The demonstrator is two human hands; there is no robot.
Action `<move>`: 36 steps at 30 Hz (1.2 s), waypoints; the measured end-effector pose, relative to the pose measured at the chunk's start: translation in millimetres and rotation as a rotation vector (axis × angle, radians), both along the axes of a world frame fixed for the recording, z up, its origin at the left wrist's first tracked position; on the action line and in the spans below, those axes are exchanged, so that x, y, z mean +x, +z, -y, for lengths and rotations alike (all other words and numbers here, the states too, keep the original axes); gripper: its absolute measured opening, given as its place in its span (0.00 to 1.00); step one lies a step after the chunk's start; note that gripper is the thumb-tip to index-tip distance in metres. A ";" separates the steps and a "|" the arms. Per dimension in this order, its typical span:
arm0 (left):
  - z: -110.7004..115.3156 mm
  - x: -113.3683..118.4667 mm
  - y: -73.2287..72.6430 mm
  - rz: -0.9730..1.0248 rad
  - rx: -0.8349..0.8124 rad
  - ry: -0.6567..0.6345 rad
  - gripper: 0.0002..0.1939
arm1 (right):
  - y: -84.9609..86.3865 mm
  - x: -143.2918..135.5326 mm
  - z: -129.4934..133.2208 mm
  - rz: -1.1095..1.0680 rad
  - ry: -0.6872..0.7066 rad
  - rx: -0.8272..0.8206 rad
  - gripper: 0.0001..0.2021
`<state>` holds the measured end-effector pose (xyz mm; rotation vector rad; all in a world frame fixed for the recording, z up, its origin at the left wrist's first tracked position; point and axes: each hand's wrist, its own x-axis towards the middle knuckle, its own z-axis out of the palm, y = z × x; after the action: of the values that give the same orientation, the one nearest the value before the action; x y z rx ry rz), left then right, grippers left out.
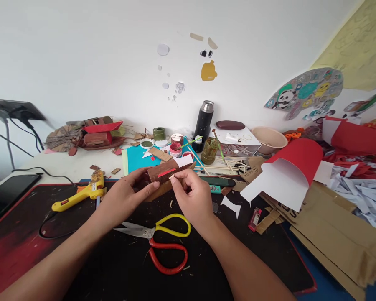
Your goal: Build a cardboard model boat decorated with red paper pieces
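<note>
My left hand (125, 196) is closed around the end of a small brown-painted cardboard model (158, 170), its thumb along the near edge. A red strip (167, 172) lies along the model's side, and a white paper piece (184, 160) shows at its far right end. My right hand (192, 192) pinches a tiny pale piece (172, 179) against or just beside the model; its exact shape is too small to make out. Below both hands lie scissors (148, 232) with one yellow and one red handle, blades spread. A yellow hot glue gun (78, 198) rests to the left.
Behind the hands stand paint jars (176, 149), a black thermos (204, 119) and a jar of murky liquid (209, 151). Rolled red paper (297, 167), cardboard sheets (335, 225) and a lighter (255, 219) lie right. A finished-looking model boat (100, 136) sits back left.
</note>
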<state>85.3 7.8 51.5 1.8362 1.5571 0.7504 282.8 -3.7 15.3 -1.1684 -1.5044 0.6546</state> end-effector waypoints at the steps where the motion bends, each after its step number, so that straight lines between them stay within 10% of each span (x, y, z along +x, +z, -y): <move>1: 0.2 0.2 -0.9 -0.012 0.009 0.000 0.34 | -0.5 0.1 -0.1 0.014 0.000 0.000 0.09; 36: 8.1 0.9 -14.1 -0.280 0.115 0.091 0.39 | -1.6 -0.7 0.1 0.188 -0.046 -0.022 0.08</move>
<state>86.2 -0.2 37.4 2.0354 1.8169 0.6566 282.1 -3.8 13.7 -1.3070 -1.6248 0.5429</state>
